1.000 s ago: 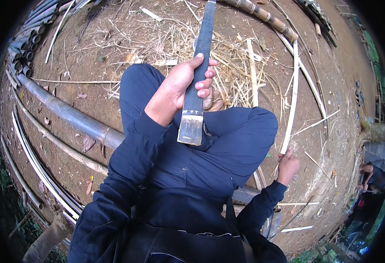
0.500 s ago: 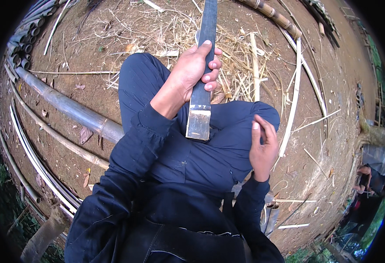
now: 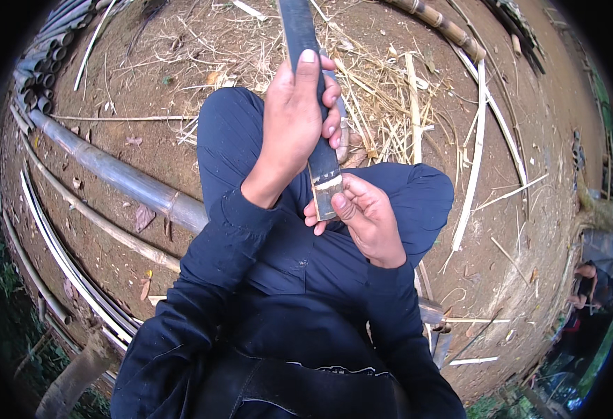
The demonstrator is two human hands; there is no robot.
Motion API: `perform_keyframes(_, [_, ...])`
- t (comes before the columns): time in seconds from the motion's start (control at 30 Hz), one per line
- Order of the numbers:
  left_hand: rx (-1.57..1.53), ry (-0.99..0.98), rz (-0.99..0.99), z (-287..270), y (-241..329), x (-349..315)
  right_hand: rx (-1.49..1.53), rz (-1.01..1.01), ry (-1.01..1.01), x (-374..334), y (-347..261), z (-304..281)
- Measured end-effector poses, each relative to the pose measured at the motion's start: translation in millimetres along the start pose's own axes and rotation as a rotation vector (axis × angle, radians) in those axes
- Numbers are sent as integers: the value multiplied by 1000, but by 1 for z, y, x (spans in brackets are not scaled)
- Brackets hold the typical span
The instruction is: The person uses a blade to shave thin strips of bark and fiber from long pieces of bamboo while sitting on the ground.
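A long dark bamboo strip (image 3: 299,33) slants up from my lap and runs out of the top of the view. My left hand (image 3: 290,115) is wrapped round its middle, thumb lying along the dark face. At the near end, below a pale ring at the joint, my right hand (image 3: 368,218) pinches the strip between thumb and fingers. Partly hidden behind my left hand's fingers, a greyish flat object with a light brown end (image 3: 343,133) shows; I cannot make out what it is. My crossed legs (image 3: 233,133) are under the strip.
Pale shavings (image 3: 383,105) lie beyond my legs. A thick bamboo pole (image 3: 121,166) reaches my left knee, with long thin strips (image 3: 65,248) nearer. Bamboo tubes (image 3: 41,77) are stacked far left. Split lengths (image 3: 472,167) lie right; a person (image 3: 586,283) is at the right edge.
My right hand has come in from the right and taken hold of the strip's near end. The strip's far part has swung left, with my left hand still gripping it.
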State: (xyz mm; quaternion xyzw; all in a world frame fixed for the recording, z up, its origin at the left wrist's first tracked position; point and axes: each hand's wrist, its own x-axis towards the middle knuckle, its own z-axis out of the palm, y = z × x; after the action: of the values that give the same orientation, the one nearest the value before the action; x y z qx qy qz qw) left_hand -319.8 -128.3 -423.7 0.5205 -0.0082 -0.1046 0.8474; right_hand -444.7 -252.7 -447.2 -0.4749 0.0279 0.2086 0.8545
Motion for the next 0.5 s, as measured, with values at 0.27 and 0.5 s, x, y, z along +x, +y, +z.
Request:
perform_keyframes(0.27, [-205, 3, 257, -83, 97, 27, -424, -48, -134, 11, -34, -56])
perform_keyframes(0.5, [-354, -481, 536, -117, 165, -3, -486, -13, -291, 68, -11, -86])
